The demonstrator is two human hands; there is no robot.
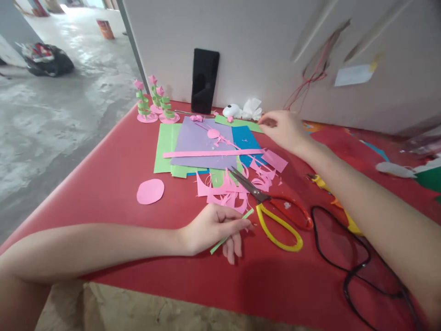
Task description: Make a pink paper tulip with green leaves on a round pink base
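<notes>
left hand pinching green paper strip, right hand over coloured sheets

- Bright, even daylight fills the scene; the strongest light comes from the open floor at upper left, which is washed out near the top.
- The red table shows a soft sheen and no hard glare.
- Faint, soft shadows lie under the left hand and beside the scissors.
- The middle is sharp; paper scraps read clearly.
- The wall at upper right is smeared with motion blur.
- Wide-angle distortion bends the edges, stretching both forearms near the frame borders.
- The right hand is slightly soft.
</notes>
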